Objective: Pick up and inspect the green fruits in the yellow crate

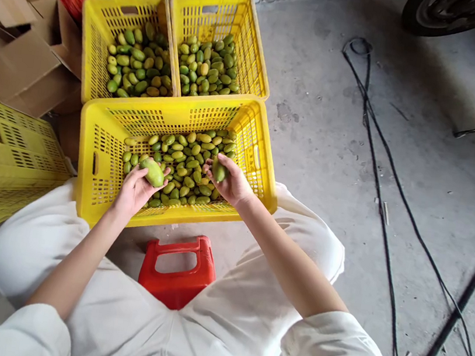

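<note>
A light green mango [152, 172] rests in my left hand [133, 193], palm up with the fingers curled round it. My right hand [232, 184] grips a darker green mango [219, 171] between thumb and fingers. Both hands are over the near yellow crate [156, 218], the left one toward its left side and the right one toward its right. Many small green and yellowish mangoes [189, 162] lie loose on the crate's bottom, below and between my hands.
Two more yellow crates [85, 44] [255, 51] with mangoes stand behind. Cardboard boxes [27, 69] and a tilted yellow crate [25, 142] are at left. A red plastic stool [175, 287] sits between my legs. Black cables [377, 189] cross the floor at right, below a wheel [446, 16].
</note>
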Tool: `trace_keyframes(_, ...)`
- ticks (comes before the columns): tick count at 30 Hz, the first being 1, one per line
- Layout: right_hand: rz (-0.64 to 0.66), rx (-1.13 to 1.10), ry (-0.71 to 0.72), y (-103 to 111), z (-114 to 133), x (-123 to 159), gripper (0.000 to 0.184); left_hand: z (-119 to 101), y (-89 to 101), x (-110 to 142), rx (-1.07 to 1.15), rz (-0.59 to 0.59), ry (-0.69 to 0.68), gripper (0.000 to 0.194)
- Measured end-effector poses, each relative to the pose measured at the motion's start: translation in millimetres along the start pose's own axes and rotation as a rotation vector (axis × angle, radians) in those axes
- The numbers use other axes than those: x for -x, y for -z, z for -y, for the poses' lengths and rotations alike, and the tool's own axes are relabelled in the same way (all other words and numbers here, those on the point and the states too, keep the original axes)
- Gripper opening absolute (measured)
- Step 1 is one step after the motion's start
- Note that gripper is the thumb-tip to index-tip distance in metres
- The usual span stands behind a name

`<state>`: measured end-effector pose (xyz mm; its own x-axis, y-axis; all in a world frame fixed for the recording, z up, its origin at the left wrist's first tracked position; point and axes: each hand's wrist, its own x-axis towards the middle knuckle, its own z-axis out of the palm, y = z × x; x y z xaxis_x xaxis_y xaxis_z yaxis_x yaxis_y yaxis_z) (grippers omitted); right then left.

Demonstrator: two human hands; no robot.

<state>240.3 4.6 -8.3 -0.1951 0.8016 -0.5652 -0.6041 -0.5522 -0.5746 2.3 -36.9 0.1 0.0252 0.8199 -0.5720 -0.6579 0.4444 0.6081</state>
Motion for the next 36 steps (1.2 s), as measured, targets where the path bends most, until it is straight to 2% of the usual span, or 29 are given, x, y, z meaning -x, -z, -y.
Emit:
trace_keyframes(5, 0.099, 0.022, -0.032, 3, 0, 4, 0.048, -5, 2.1, 0, 0.095, 0.02, 0.021, 0.029)
trace_keyframes(7, 0.115, 0.076, -0.062, 5, -2, 3, 0.047, -7, 0.7, 0, 0.099, 0.016, 0.049, 0.026)
trace_keyframes(12, 0.04, 0.135, -0.139, 10, -7, -3, 0.047, -7, -4.3, 2, -0.037, 0.017, 0.09, 0.018)
trace_keyframes(18, 0.106, 0.097, -0.167, 16, -5, -5, 0.048, -6, -3.9, 2, -0.132, -0.002, 0.098, 0.023)
trace_keyframes(20, 0.115, 0.082, -0.164, 17, -4, -6, 0.045, -6, -3.1, 2, -0.136, 0.009, 0.101, 0.031)
trace_keyframes(23, 0.104, 0.01, -0.128, 15, -3, -7, 0.031, -5, -0.9, 1, -0.14, 0.04, 0.094, 0.042)
trace_keyframes(26, 0.085, -0.041, -0.102, 11, -2, -7, 0.021, -2, 1.9, -1, -0.139, 0.052, 0.066, 0.046)
trace_keyframes(29, 0.061, -0.028, -0.064, 7, -1, -5, 0.023, -1, 3.3, -1, -0.136, 0.069, 0.061, 0.038)
trace_keyframes(32, 0.015, -0.054, -0.029, 7, 0, -2, 0.027, -1, 3.3, 1, -0.131, 0.11, 0.145, 0.028)
trace_keyframes(34, 0.002, -0.094, -0.028, 8, 2, -1, 0.033, 0, 3.4, 2, -0.121, 0.138, 0.199, 0.031)
trace_keyframes(36, 0.032, -0.097, -0.036, 9, 5, -1, 0.035, 1, 4.0, 3, -0.102, 0.147, 0.194, 0.038)
